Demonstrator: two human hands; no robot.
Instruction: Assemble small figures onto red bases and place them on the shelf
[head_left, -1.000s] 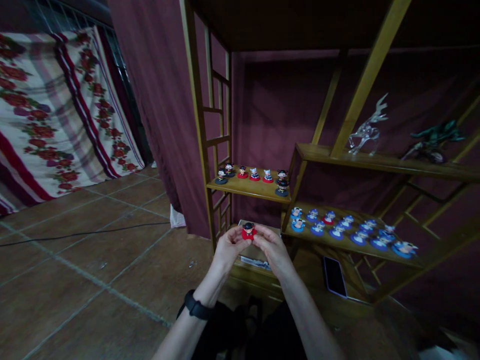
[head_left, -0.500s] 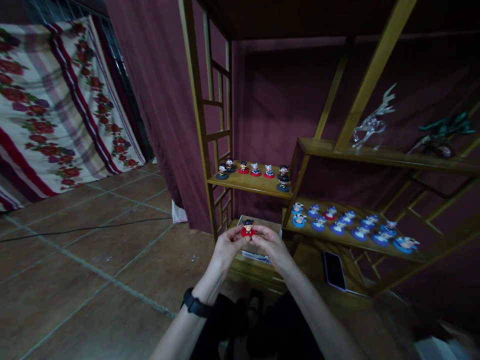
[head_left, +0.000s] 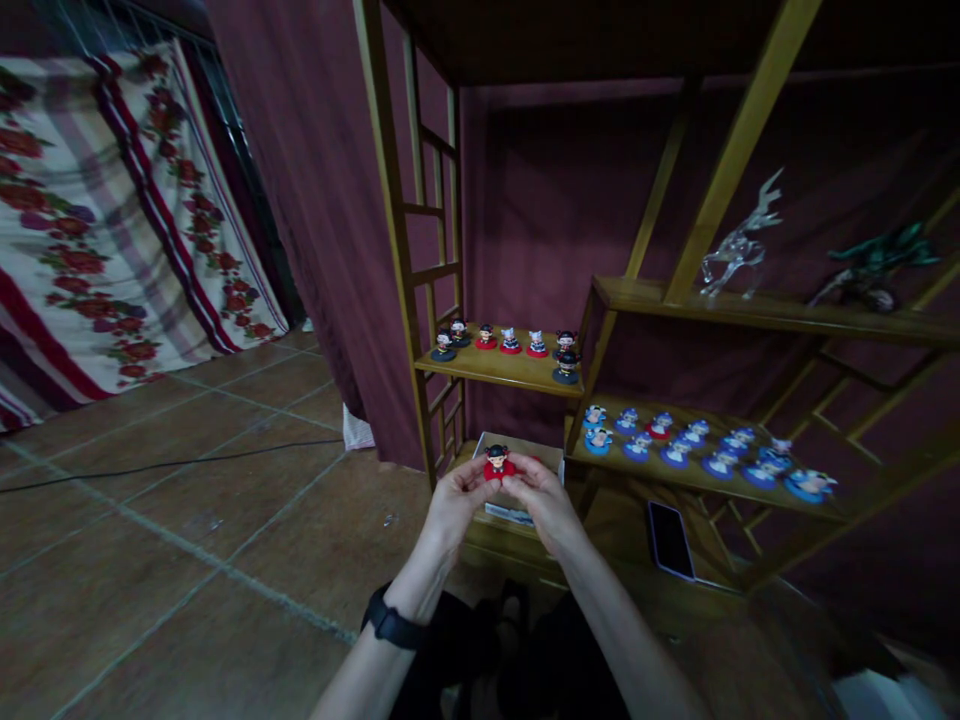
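Between my two hands is a small figurine [head_left: 498, 463] with black hair buns and a red base, held upright. My left hand [head_left: 459, 500], below a black wristband, grips its left side with closed fingers. On the other side my right hand [head_left: 541, 500] pinches the base with thumb and fingers. Behind and beneath them stands an open cardboard box [head_left: 491, 440], its inside mostly hidden by my hands. Just above, on a wooden shelf [head_left: 502, 370], several similar figurines [head_left: 486, 337] stand on red and dark bases.
A lower shelf at right carries two rows of blue and purple figurines [head_left: 676, 452]. Under it lies a phone [head_left: 670, 540]. A clear deer ornament [head_left: 739, 250] and a dark green ornament [head_left: 877, 265] stand higher up. A black cable [head_left: 187, 460] crosses the tiled floor.
Both hands keep hold of the figurine, which has tilted or turned slightly. The view has shifted a little; the shelf figurines stay in place.
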